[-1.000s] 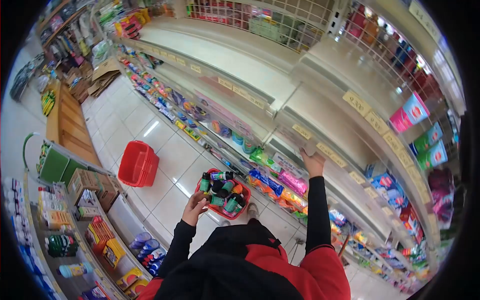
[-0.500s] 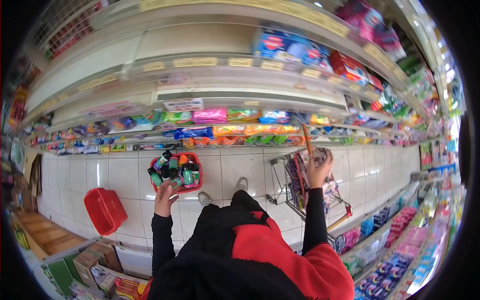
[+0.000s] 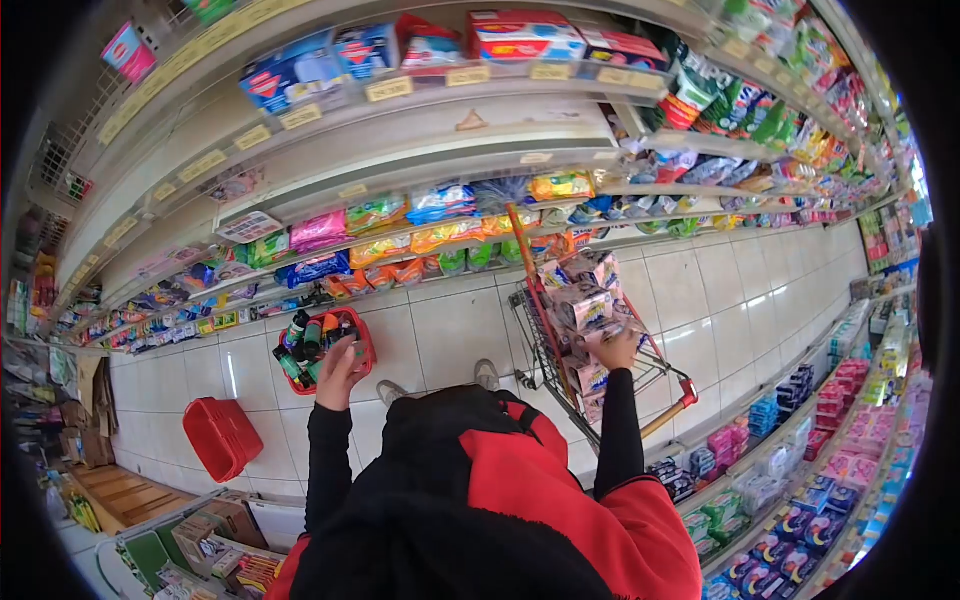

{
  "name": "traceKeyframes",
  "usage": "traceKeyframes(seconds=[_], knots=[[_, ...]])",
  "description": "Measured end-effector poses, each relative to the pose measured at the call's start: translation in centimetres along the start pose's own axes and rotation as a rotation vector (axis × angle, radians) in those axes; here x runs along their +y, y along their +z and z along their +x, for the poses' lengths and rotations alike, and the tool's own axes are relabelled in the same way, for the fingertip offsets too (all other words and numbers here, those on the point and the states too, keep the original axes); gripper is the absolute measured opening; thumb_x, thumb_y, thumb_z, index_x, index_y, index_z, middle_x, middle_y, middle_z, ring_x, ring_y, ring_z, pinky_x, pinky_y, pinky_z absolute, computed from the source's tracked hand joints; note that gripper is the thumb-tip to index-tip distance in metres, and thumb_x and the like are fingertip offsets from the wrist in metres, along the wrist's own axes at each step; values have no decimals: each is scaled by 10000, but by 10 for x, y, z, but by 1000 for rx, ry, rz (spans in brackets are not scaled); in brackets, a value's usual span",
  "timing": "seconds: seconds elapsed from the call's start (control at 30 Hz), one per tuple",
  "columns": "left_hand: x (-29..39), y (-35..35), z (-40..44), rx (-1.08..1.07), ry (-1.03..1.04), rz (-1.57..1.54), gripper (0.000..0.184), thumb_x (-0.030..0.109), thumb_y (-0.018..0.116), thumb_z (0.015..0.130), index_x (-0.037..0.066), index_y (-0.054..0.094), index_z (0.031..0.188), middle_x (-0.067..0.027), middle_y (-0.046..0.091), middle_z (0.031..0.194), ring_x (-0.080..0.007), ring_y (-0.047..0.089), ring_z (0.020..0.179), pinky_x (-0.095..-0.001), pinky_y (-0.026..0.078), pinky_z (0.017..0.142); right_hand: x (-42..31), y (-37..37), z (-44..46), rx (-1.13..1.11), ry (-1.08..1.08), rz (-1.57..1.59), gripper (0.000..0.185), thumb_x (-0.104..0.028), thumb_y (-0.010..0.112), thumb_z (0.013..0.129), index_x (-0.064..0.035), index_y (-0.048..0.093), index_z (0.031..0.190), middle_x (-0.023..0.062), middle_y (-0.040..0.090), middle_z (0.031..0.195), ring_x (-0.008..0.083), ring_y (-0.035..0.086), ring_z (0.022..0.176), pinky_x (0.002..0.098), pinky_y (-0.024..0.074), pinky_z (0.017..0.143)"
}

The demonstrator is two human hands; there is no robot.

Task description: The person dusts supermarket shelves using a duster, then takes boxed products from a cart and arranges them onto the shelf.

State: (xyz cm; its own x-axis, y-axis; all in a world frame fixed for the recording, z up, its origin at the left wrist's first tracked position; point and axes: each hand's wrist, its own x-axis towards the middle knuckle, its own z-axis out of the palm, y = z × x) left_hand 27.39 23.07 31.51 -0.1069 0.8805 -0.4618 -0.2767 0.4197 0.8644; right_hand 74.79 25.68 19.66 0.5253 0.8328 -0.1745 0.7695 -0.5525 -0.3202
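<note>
One cart (image 3: 688,391), lengthwise shelfward (aslant), right hand (image 3: 612,348) at packs (image 3: 583,303)

You are in a shop, in an aisle between 2 runs of shelves (image 3: 420,160). Ahead of you, price tags (image 3: 390,88) line the front shelf edges, a printed card (image 3: 249,227) sits on 1 lower edge toward the left, and boxes (image 3: 525,36) and bags (image 3: 688,90) stand in rows behind the edges. To your lower right, small packs (image 3: 810,495) are grouped by colour along the other run. On the tiled floor (image 3: 455,330) stand a loaded cart (image 3: 688,391), a basket (image 3: 369,348) of bottles (image 3: 313,335), and stacked baskets (image 3: 232,432).
</note>
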Motion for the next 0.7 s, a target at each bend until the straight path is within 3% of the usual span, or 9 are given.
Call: traceKeyframes(seconds=[0.07, 0.17, 0.3, 0.4, 0.53, 0.63, 0.7], knots=[[9, 39, -3, -59, 12, 67, 422, 283, 478, 822, 60, 378, 1166, -86, 474, 1103, -188, 487, 964, -284, 399, 748, -9, 5, -7, -73, 57, -159, 1131, -392, 771, 383, -45, 149, 1262, 241, 329, 1180, 360, 343, 1099, 434, 313, 891], [7, 70, -4, -149, 41, 138, 420, 262, 475, 825, 62, 364, 1177, -102, 459, 1124, -207, 478, 993, -309, 404, 752, 6, 18, 4, -26, 92, -131, 1107, -321, 758, 392, -85, 129, 1271, 214, 353, 1149, 356, 355, 1083, 444, 308, 887], [13, 103, -16, -157, 67, 213, 394, 277, 465, 828, 65, 392, 1152, -70, 480, 1096, -178, 482, 969, -283, 382, 764, 4, -35, 9, -15, 161, -38, 1093, -276, 740, 383, -77, 137, 1273, 203, 384, 1103, 372, 386, 1026, 440, 321, 871], [10, 120, -19, -206, 60, 260, 395, 281, 469, 826, 68, 394, 1150, -66, 485, 1095, -178, 483, 973, -290, 380, 775, -8, -98, 4, -13, 47, 29, 1068, -269, 751, 379, -88, 181, 1264, 210, 375, 1123, 369, 374, 1038, 436, 326, 870], [5, 146, -22, -305, 20, 272, 395, 295, 465, 828, 81, 395, 1152, -65, 488, 1095, -179, 483, 977, -299, 379, 778, -26, -162, -17, -69, -486, 558, 1127, -204, 780, 365, -19, 144, 1276, 214, 358, 1156, 335, 354, 1086, 393, 312, 903], [8, 168, -21, -492, -182, 67, 533, 335, 458, 823, 79, 252, 1243, -123, 411, 1175, -223, 457, 1026, -348, 375, 820, -57, -180, -45, -445, -635, 1153, 1149, -118, 799, 394, 18, 86, 1285, 177, 207, 1302, 240, 213, 1210, 352, 222, 973], [4, 179, -25, -599, -280, -186, 601, 334, 465, 816, 74, 179, 1277, -145, 367, 1212, -243, 441, 1052, -370, 370, 845, -69, -173, -57, -550, -781, 1205, 1187, -122, 813, 390, 9, 53, 1292, 167, 191, 1305, 234, 198, 1217, 358, 218, 975]])
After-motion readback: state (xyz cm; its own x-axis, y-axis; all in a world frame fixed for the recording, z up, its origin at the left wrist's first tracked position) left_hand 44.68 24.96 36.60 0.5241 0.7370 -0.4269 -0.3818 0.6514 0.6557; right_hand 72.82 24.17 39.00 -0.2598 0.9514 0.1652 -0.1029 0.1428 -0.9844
